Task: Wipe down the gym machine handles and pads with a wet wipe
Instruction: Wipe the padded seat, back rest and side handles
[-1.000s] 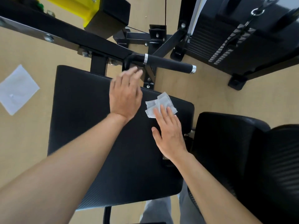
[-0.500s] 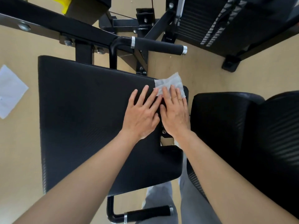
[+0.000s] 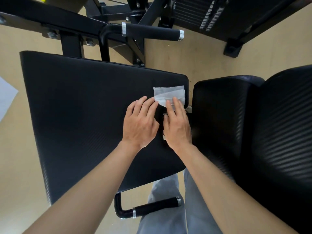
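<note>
Legs in grey trousers and the lower handle sit nearest me. Beyond them both my hands lie flat on the large black pad, near its right edge. My right hand presses the wet wipe down with straight fingers. My left hand, equally flat, touches the wipe's left edge, I judge to smooth it for a broader stroke. Neither grasps anything. Farthest, the upper handle waits.

The right hand hides the wet wipe's near edge.
</note>
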A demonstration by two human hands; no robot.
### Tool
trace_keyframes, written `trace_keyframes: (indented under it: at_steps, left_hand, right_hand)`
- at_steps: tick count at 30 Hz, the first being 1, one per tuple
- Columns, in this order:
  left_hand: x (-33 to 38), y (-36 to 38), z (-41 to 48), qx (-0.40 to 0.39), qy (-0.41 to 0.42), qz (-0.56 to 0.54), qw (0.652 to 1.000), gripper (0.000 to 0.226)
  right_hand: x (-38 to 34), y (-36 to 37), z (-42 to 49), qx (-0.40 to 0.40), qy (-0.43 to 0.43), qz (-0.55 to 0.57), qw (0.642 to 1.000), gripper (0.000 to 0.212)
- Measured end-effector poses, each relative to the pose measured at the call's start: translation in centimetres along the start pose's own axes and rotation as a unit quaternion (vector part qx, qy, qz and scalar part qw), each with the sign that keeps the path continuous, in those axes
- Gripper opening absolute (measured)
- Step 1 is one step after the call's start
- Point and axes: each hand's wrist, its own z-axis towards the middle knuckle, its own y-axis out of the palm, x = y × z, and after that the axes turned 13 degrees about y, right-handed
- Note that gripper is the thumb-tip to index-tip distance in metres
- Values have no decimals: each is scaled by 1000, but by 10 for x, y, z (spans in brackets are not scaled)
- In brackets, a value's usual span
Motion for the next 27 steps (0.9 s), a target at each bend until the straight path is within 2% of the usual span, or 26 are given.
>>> trace_keyframes:
  at_steps: [3, 7, 13, 18, 22, 27]
  left_hand:
    - [-5, 4, 16, -36, 80, -5, 996, 56]
    - [-12, 5, 44, -109, 100, 44, 988, 63]
    - [-25, -1, 60, -132, 72, 91, 985, 63]
    - [-12, -1, 22, -98, 23, 58, 993, 58]
    - [4, -2, -13, -77, -18, 46, 996, 55]
    - [14, -1, -45, -101, -53, 68, 991, 61]
  right_hand:
    - [1, -2, 19, 7, -3, 31, 999, 51]
    - [-2, -9, 51, 19, 21, 75, 997, 44]
    - [-10, -13, 72, 25, 19, 55, 998, 49]
    - [-6, -10, 32, 19, -15, 31, 999, 52]
    - [-1, -5, -2, -21, -41, 15, 999, 55]
    - [0, -1, -9, -29, -87, 4, 996, 48]
